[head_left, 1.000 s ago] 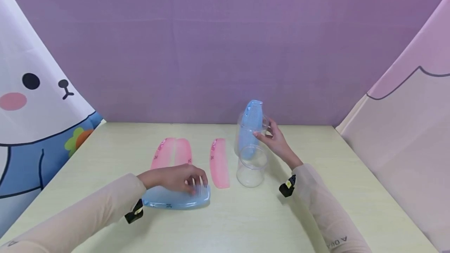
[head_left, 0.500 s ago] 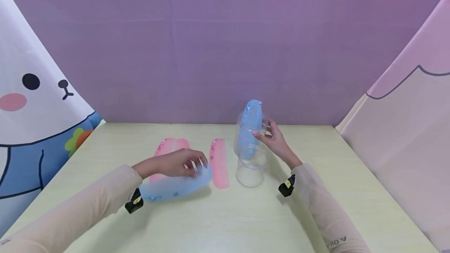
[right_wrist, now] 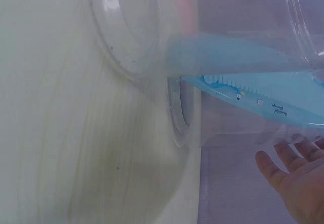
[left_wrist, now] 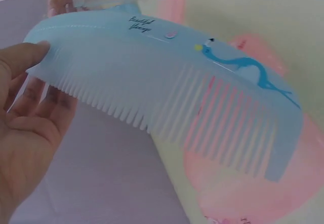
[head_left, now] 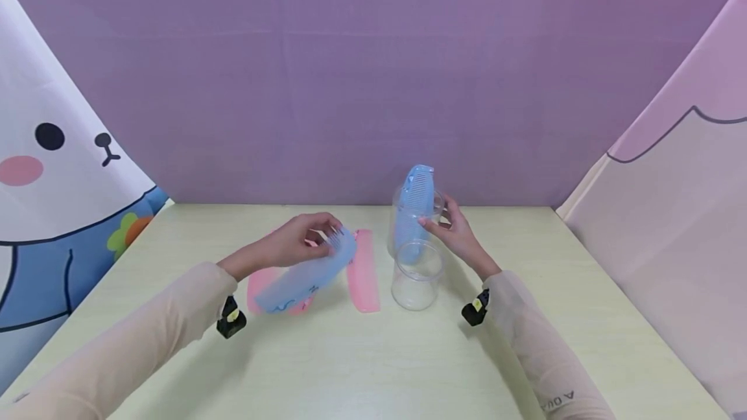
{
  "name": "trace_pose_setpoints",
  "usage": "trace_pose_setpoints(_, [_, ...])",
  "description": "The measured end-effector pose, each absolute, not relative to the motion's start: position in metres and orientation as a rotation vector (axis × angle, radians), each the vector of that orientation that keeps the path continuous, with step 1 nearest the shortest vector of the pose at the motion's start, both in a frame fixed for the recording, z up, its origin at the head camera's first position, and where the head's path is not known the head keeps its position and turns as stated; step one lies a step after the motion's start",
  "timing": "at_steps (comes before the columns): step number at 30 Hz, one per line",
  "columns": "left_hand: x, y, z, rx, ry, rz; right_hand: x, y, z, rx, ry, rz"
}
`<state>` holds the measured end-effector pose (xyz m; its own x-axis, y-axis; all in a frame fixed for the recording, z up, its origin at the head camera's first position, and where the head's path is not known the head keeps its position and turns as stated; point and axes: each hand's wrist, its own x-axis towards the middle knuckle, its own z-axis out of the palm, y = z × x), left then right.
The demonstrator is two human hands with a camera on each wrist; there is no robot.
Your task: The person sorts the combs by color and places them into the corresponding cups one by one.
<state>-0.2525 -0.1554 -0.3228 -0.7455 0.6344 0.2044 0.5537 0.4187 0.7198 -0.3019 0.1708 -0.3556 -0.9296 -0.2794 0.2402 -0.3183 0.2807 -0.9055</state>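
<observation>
My left hand (head_left: pixel 327 238) pinches one end of a pale blue comb (head_left: pixel 306 269) and holds it tilted above the table, teeth towards my palm (left_wrist: pixel 25 133). The blue comb (left_wrist: pixel 167 92) bears a small bird drawing. Pink combs (head_left: pixel 262 285) lie flat beneath it, and one more pink comb (head_left: pixel 363 269) lies just to the right. My right hand (head_left: pixel 439 216) grips a tall clear cup (head_left: pixel 408 238) at the back, with a second blue comb (head_left: pixel 415 199) standing in it. That comb (right_wrist: pixel 263 89) shows through the cup's wall. A shorter clear cup (head_left: pixel 415 277) stands in front, holding nothing.
The pale yellow-green table (head_left: pixel 373 368) is bounded by a purple backdrop (head_left: pixel 373 83) behind, a rabbit-print cloth (head_left: pixel 52 167) on the left and a pink cloth (head_left: pixel 671 225) on the right.
My left hand has lifted the blue comb off the table near the front and carried it up and back over the pink combs. The right hand and both cups have stayed put.
</observation>
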Motion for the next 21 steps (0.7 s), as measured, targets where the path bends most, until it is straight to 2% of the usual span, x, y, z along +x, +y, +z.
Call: trace_pose_setpoints(21, [-0.283, -0.128, -0.293, 0.881, 2.661, 1.852, -0.304, 0.172, -0.359, 0.617, -2.462, 1.790])
